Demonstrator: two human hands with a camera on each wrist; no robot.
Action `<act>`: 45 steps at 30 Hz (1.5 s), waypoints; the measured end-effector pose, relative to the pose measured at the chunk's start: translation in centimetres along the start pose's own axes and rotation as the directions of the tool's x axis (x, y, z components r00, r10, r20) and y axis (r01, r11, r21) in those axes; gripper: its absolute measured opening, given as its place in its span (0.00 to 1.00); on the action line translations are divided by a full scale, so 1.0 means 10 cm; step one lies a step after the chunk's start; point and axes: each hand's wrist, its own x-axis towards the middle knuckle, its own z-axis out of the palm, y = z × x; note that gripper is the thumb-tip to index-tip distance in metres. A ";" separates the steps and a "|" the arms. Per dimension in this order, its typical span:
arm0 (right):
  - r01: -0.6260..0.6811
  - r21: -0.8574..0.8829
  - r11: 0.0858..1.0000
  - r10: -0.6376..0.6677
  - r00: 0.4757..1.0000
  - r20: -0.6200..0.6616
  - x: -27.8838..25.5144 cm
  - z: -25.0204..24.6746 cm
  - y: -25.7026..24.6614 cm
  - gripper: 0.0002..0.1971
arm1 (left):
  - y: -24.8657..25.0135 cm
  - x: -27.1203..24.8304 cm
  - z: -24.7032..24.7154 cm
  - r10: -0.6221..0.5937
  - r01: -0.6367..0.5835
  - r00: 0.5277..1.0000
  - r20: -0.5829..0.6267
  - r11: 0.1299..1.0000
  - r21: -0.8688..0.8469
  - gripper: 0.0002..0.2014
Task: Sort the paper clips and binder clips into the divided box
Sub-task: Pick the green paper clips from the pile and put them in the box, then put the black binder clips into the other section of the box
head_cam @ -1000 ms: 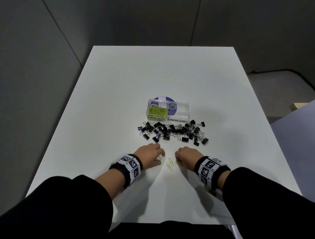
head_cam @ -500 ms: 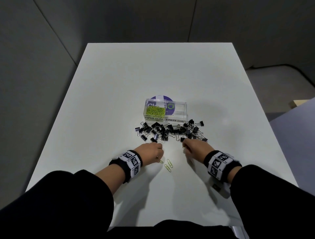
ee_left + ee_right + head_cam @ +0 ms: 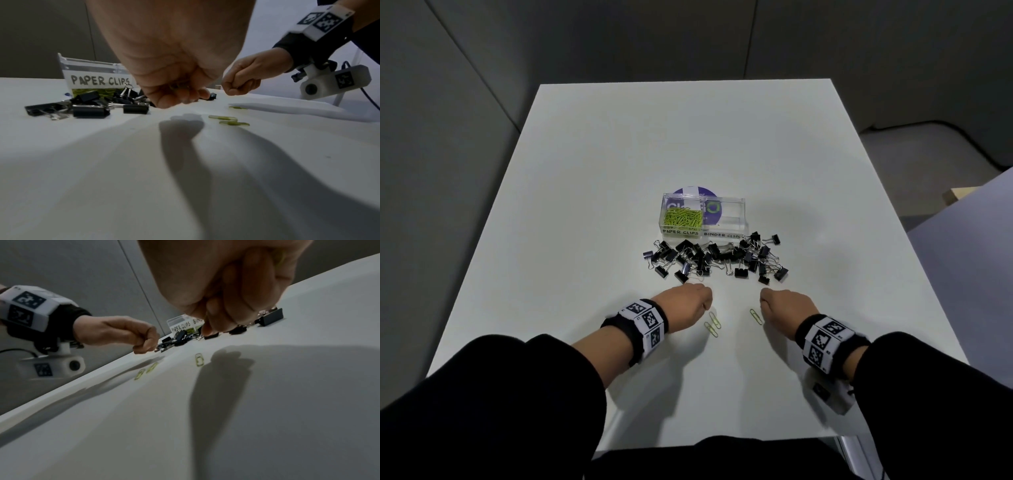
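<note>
While both fists hover curled over white table (image 3: 599, 192), I see left hand (image 3: 685, 303) clutching green paper clips, right hand (image 3: 784, 305) clenched, contents unclear. Three loose green wire paper clips (image 3: 714, 324) between hands; black binder clips (image 3: 714, 258) beyond, before clear divided box (image 3: 726, 233).

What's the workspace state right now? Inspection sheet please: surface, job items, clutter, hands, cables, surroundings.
Surface: white table, matte, shadowed near the person.
Job's things: divided box, green paper clips in its left compartment, right compartment looks empty; black binder clips heaped in front of it; three loose paper clips near the hands.
Clutter: nothing seen.
Grippers: left hand curled, something greenish inside, unclear; right hand curled, contents not visible.
Cables: dark cable on the floor, far right.
Surroundings: grey wall panels.
</note>
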 end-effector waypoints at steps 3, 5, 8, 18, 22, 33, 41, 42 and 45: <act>0.050 0.039 0.998 -0.052 0.997 0.055 -0.06 0.07 -0.01 0.08 | 0.10 0.01 0.09 0.037 -0.037 0.999 0.014 0.997 0.068 0.14; 0.072 0.117 0.991 -0.081 0.994 0.067 -0.08 0.09 0.01 0.10 | 0.13 0.02 0.13 0.033 -0.039 0.999 0.043 0.989 0.141 0.21; 0.097 0.162 0.982 -0.109 0.992 0.069 -0.10 0.10 0.05 0.11 | 0.12 0.05 0.14 0.026 -0.036 0.998 0.059 0.984 0.177 0.24; -0.018 0.193 0.981 -0.004 0.994 0.110 -0.11 0.18 -0.07 0.11 | 0.15 0.08 0.14 -0.029 0.021 0.997 0.068 0.992 0.125 0.14; 0.017 0.146 0.989 -0.040 0.987 0.154 -0.04 0.13 -0.10 0.04 | 0.15 0.06 0.16 -0.046 0.042 0.997 0.069 0.997 0.069 0.12; 0.193 0.052 0.980 -0.200 0.958 0.206 0.22 -0.28 -0.26 0.07 | 0.03 0.00 0.05 -0.052 0.054 0.998 0.026 0.997 -0.062 0.11; 0.234 0.099 0.967 -0.235 0.972 -0.009 0.89 -1.02 -1.00 0.06 | -0.39 -0.10 -0.64 -0.012 0.000 0.972 -0.234 0.999 -0.052 0.11; 0.211 0.098 0.973 -0.209 0.977 -0.029 1.00 -1.08 -1.07 0.07 | -0.45 -0.09 -0.74 -0.026 0.015 0.963 -0.268 0.999 -0.043 0.10; 0.162 0.116 0.980 -0.159 0.987 -0.030 1.28 -1.18 -1.25 0.07 | -0.61 -0.05 -0.99 -0.080 0.068 0.936 -0.342 0.997 -0.047 0.10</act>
